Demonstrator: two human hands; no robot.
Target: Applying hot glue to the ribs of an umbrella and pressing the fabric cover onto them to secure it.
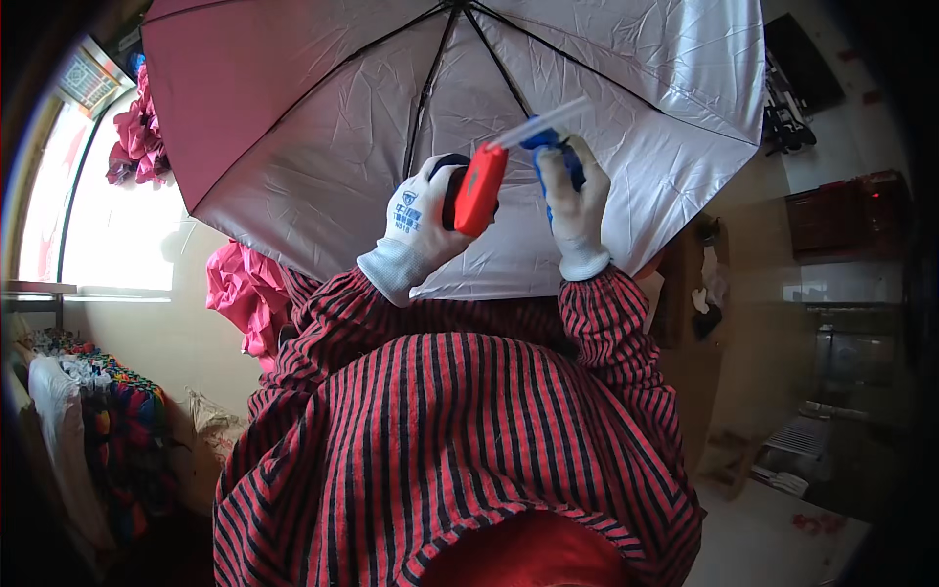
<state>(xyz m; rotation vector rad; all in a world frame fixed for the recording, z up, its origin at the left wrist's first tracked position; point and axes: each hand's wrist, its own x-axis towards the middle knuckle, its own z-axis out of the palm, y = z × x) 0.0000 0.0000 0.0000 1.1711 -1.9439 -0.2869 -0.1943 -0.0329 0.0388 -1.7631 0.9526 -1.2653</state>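
**A red tool (477, 196) was held in front of an open umbrella (333, 186)**

The left hand (423, 217) was closed around the red tool, its fingers clamped on the body. The tool stood almost upright, leaning a little to the right, and at its upper end a clear strip (518, 133) pointed to the right and somewhat upward. The right hand (577, 201) was raised just beside this strip, with its fingers bent. Some blue part (541, 139) showed there (perhaps the coating of the glove, perhaps a small separate thing), but it was blurred, so I could not tell whether these fingers were clamped on something or only near it.

The umbrella was spread before the person, its silver inner side in view, and the dark ribs (427, 93) ran down from the upper edge of the view. Both hands were in front of this silver cloth.

In my judgement, the step in hand was the handling of the tool and its strip between the two hands, rather than any contact with the ribs. The next move seemed to call for a steady left grip, and for right fingers placed with care, so that the strip would not be bent.
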